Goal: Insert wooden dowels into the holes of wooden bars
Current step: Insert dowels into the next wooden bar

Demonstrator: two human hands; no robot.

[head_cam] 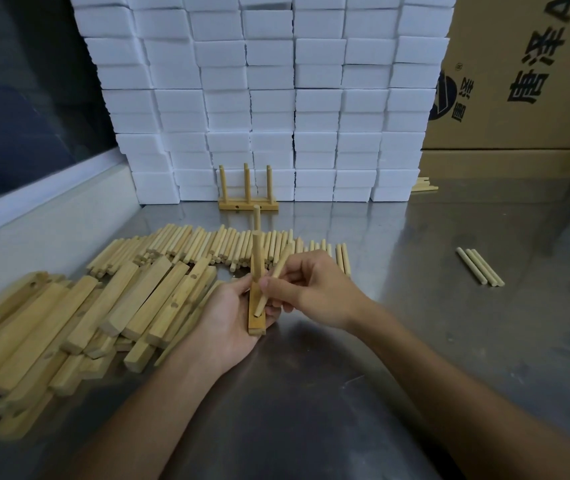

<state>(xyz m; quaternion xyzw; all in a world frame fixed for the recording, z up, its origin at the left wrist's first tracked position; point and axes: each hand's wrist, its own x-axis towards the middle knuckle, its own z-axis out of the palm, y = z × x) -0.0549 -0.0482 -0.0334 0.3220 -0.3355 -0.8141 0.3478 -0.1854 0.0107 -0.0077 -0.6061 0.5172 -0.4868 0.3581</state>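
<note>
Head view shows your left hand [228,317] holding the light, stiff bar [257,315] above the tabletop [398,341], your right hand [311,289] pinching a smooth dowel [274,280] mid-length; I judge a lower grip steadies it.

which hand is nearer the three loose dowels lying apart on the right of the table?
Right. The right hand is between the three loose dowels and the left hand, which sits farther away, holding the bar.

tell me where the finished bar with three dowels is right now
In the head view, the finished bar with three dowels stands upright at the far middle of the metal table, against the foot of the white foam block stack, beyond the loose dowel pile.
</note>
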